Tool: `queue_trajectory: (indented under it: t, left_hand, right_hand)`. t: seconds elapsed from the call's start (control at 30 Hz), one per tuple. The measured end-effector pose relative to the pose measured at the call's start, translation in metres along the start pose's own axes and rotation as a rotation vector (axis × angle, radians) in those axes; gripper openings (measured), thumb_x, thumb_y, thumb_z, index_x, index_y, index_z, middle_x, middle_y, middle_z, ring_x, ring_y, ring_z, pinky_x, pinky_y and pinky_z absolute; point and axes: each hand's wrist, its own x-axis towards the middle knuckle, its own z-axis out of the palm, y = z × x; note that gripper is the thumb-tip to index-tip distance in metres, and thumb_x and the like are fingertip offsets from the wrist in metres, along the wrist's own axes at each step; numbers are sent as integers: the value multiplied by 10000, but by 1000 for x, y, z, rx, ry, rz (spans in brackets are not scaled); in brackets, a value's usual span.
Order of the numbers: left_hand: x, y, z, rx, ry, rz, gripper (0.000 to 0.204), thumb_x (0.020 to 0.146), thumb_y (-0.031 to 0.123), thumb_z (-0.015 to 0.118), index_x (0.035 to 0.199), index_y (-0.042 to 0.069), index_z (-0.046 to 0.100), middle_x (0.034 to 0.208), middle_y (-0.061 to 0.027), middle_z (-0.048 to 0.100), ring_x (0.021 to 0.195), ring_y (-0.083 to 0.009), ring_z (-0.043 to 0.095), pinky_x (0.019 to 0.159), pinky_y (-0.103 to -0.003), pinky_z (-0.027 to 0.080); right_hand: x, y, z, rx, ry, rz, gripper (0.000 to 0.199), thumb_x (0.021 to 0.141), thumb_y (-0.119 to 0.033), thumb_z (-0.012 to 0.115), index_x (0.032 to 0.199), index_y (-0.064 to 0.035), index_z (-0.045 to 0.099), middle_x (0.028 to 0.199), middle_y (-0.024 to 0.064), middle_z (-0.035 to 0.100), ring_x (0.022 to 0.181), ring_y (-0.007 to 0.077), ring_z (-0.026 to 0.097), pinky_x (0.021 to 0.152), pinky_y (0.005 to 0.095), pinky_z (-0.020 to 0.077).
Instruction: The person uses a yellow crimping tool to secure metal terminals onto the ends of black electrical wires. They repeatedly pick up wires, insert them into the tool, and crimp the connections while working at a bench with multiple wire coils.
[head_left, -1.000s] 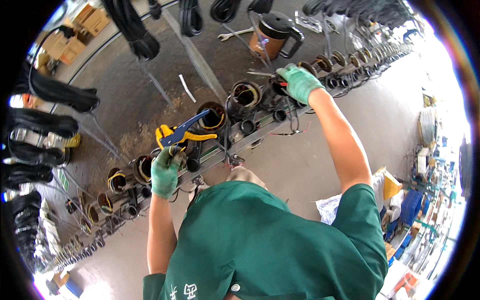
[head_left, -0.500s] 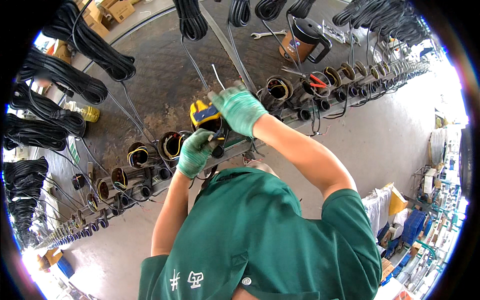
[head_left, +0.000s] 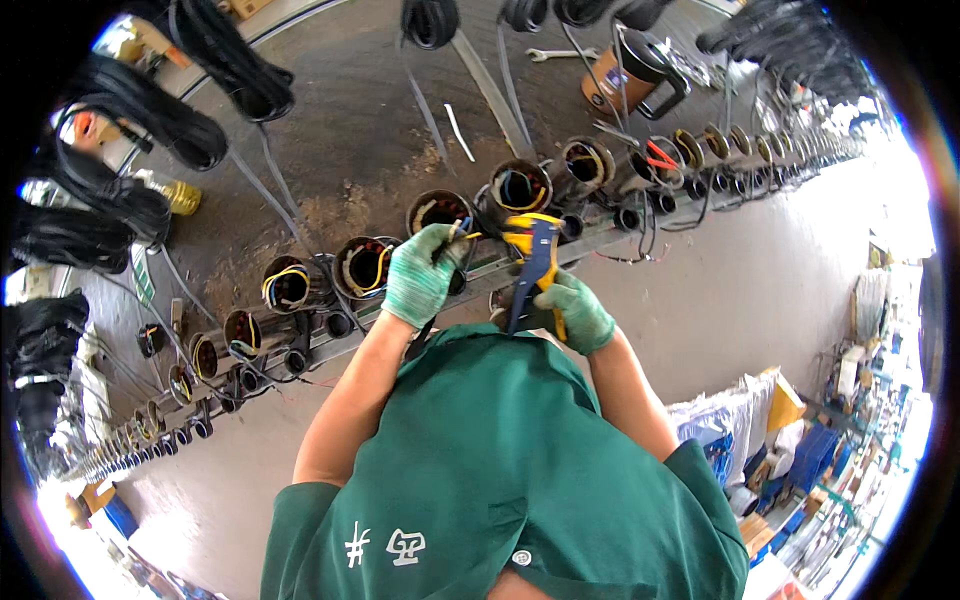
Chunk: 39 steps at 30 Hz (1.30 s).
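My left hand (head_left: pixel 418 275), in a green-and-white glove, is closed with its fingertips pinching thin wires (head_left: pixel 468 235), one of them yellow-tipped. They are just in front of the mouth of a metal tube (head_left: pixel 437 208). My right hand (head_left: pixel 582 312), gloved alike, grips the handles of a yellow and dark-blue wire stripper (head_left: pixel 537 255). The stripper's yellow head points away from me, just right of the wires and apart from them. Its jaws are too small to make out.
A row of wire-filled tubes runs along the bench (head_left: pixel 350 140) edge. Black cable coils (head_left: pixel 240 70) lie beyond. A white strip (head_left: pixel 459 132), a brown mug (head_left: pixel 620 75), a wrench (head_left: pixel 560 54) and red-handled scissors (head_left: pixel 660 155) rest on or near the bench.
My right hand has come back toward me and to the right, and now holds the wire stripper, which was by the tube mouth. My left hand has shifted slightly right; the view has moved.
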Motion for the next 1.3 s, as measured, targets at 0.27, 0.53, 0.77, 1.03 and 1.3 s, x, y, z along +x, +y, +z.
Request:
queue_trajectory:
  t: [0.27, 0.53, 0.77, 1.03, 1.3]
  left_hand:
    - [3, 4, -9, -87, -117, -103, 129, 982, 16, 724, 1111, 19, 738, 873, -1, 724, 765, -75, 637, 718, -256, 538]
    - [7, 16, -17, 27, -171, -45, 187, 969, 32, 740, 1148, -24, 729, 882, -56, 743, 786, -99, 648, 729, -279, 543]
    - [12, 18, -18, 244, -221, 88, 159, 921, 33, 766, 1077, 2, 755, 937, -169, 757, 819, -282, 729, 751, -357, 565]
    - [8, 27, -13, 312, -226, 92, 156, 945, 91, 753, 1071, 1, 756, 934, -183, 751, 826, -312, 733, 754, -367, 564]
    - [12, 20, -18, 198, -251, 69, 207, 1014, 124, 715, 1180, 1, 736, 953, -104, 788, 839, -135, 702, 791, -312, 561]
  right_hand:
    - [8, 4, 35, -55, -2, 90, 528, 930, -305, 696, 1330, 10, 554, 1060, 195, 723, 874, 379, 757, 790, 480, 638]
    - [11, 9, 36, -32, 8, 116, 423, 974, -303, 677, 1245, 4, 571, 965, 182, 724, 784, 347, 753, 707, 458, 631]
    - [3, 10, 46, 137, 38, 167, 393, 970, -326, 667, 1197, -17, 581, 857, 148, 698, 660, 318, 703, 639, 427, 602]
    - [8, 34, 37, 384, 160, 183, 381, 955, -331, 648, 1213, -57, 592, 930, 137, 655, 798, 300, 658, 724, 465, 573]
    - [-2, 24, 35, 360, 89, 92, 452, 934, -342, 699, 1256, -45, 588, 1063, 170, 687, 961, 355, 701, 855, 519, 591]
